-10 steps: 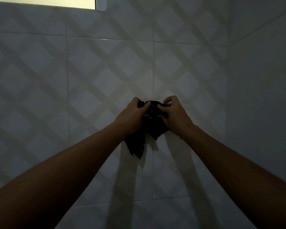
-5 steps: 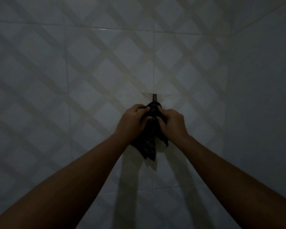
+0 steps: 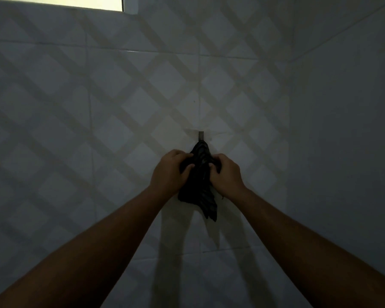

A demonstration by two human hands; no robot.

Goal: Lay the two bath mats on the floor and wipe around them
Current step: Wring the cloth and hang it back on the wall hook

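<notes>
A dark, bunched cloth point(image 3: 200, 187) hangs against the tiled wall from a small metal hook point(image 3: 201, 136). My left hand point(image 3: 170, 173) grips the cloth's left side with curled fingers. On the other side my right hand point(image 3: 226, 174) grips its right edge. The cloth's lower tip droops below both hands. No bath mats are in view.
The wall point(image 3: 98, 107) is pale tile with a diamond lattice pattern, in dim light. A second tiled wall point(image 3: 347, 130) meets it in a corner on the right. A bright window edge point(image 3: 76, 2) shows at the top left.
The cloth now hangs from the hook. Both hands have slid down its sides while still gripping it. The view has tilted up, so the window edge shows again.
</notes>
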